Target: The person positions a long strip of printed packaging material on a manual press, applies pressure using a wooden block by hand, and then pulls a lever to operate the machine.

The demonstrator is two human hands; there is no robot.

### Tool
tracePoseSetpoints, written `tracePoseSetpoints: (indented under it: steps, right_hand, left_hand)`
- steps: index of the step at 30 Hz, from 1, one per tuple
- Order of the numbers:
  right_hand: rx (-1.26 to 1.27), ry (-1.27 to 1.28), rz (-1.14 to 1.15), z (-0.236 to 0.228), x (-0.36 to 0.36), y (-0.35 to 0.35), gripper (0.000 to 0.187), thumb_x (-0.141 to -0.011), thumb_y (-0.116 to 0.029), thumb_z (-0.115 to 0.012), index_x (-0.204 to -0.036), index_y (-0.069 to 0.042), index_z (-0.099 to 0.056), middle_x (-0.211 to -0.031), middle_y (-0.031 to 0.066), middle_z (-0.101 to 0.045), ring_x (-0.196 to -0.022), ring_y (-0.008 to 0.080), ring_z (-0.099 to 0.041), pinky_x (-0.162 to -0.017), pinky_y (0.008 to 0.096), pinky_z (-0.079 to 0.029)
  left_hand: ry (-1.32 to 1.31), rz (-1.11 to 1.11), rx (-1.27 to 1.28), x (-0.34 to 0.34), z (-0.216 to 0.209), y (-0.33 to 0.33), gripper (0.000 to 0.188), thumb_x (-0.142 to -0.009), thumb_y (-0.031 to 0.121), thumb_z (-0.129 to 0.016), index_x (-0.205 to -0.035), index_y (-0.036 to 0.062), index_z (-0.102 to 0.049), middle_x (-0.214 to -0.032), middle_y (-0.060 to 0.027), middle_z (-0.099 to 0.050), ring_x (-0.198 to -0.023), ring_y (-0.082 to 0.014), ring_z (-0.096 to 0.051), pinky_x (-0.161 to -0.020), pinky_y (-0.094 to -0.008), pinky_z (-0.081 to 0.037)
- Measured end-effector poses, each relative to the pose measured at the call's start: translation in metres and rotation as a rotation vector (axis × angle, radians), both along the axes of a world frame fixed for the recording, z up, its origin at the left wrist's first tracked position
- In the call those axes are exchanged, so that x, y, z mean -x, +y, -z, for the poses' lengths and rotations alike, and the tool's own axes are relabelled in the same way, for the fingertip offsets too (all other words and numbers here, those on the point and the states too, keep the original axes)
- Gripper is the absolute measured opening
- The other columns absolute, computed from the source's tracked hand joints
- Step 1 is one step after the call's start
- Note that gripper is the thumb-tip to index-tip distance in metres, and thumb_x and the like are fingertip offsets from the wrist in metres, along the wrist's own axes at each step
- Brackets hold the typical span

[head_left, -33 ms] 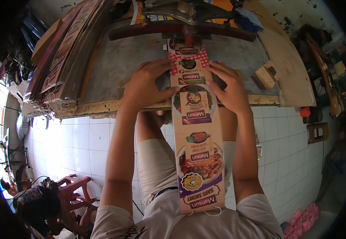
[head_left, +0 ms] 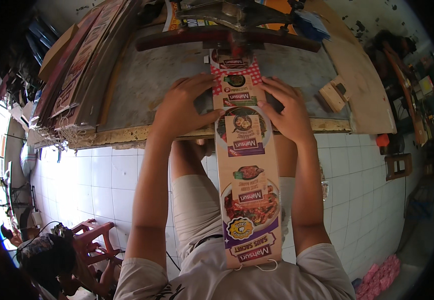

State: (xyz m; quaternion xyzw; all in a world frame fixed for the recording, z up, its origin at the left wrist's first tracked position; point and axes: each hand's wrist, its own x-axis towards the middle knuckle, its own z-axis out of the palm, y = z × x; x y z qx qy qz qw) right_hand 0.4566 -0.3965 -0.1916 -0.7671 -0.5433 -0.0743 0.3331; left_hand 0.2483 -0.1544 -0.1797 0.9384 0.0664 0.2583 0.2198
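Head view: printed strip (head_left: pixel 247 159) between left hand (head_left: pixel 183 106) and right hand (head_left: pixel 293 112) (hands unclenched, touching its edges).

Beyond the left hand (head_left: pixel 181 106), grey tabletop (head_left: pixel 152 70) lies open up to an obstructing dark red crossbar (head_left: pixel 187 38).

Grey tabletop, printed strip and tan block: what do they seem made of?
Grey tabletop: dull and smudged; metal or coated board, I can't tell. Printed strip: probably cardboard, smooth printed face, running straight past the tabletop's edge. Tan block: likely raw wood, matte and pale brown.
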Motion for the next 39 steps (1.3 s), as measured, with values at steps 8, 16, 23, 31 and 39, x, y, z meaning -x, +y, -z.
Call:
tracePoseSetpoints:
  steps: [8, 16, 23, 31, 39]
  right_hand:
    - [-0.011, 0.024, 0.009, 0.0022, -0.0004, -0.0004, 0.045, -0.100, -0.030, -0.084, -0.139, -0.009, -0.079, -0.153, 0.0118, -0.072, -0.153, 0.0343, -0.058, -0.126, 0.0532, -0.042]
    - [-0.009, 0.025, 0.010, 0.0005, 0.0000, -0.0012, 0.045, -0.100, -0.030, -0.085, -0.139, -0.009, -0.079, -0.153, 0.0120, -0.072, -0.153, 0.0337, -0.058, -0.127, 0.0536, -0.041]
    - [0.005, 0.041, 0.013, 0.0001, 0.0004, -0.0011, 0.045, -0.101, -0.031, -0.084, -0.141, -0.010, -0.079, -0.154, 0.0116, -0.071, -0.155, 0.0327, -0.056, -0.129, 0.0546, -0.039]
    - [0.020, 0.048, 0.016, 0.0006, -0.0003, -0.0014, 0.046, -0.102, -0.033, -0.083, -0.141, -0.009, -0.078, -0.156, 0.0116, -0.070, -0.156, 0.0321, -0.055, -0.131, 0.0549, -0.038]
    - [0.026, 0.036, 0.019, -0.0009, 0.0002, -0.0024, 0.045, -0.102, -0.027, -0.083, -0.142, -0.009, -0.078, -0.156, 0.0110, -0.071, -0.156, 0.0318, -0.055, -0.129, 0.0527, -0.039]
  left_hand:
    - [0.006, -0.013, -0.034, 0.0001, -0.0029, -0.0020, 0.072, -0.081, 0.037, -0.096, -0.145, 0.0106, -0.076, -0.155, -0.0137, -0.071, -0.142, -0.0389, -0.066, -0.123, -0.0515, -0.050]
    - [0.003, -0.002, -0.035, -0.0005, -0.0011, -0.0007, 0.074, -0.080, 0.038, -0.097, -0.145, 0.0092, -0.076, -0.155, -0.0138, -0.072, -0.143, -0.0380, -0.065, -0.124, -0.0515, -0.049]
    - [-0.002, 0.000, -0.053, 0.0001, -0.0015, -0.0004, 0.073, -0.080, 0.037, -0.097, -0.145, 0.0091, -0.076, -0.154, -0.0137, -0.072, -0.144, -0.0376, -0.065, -0.124, -0.0518, -0.049]
    - [0.016, -0.005, -0.054, -0.0008, -0.0033, -0.0009, 0.073, -0.081, 0.038, -0.096, -0.144, 0.0081, -0.076, -0.154, -0.0132, -0.072, -0.145, -0.0361, -0.065, -0.125, -0.0521, -0.048]
    - [0.019, -0.004, -0.058, -0.0002, -0.0023, -0.0013, 0.073, -0.082, 0.037, -0.096, -0.145, 0.0071, -0.076, -0.154, -0.0138, -0.072, -0.150, -0.0350, -0.062, -0.127, -0.0525, -0.046]
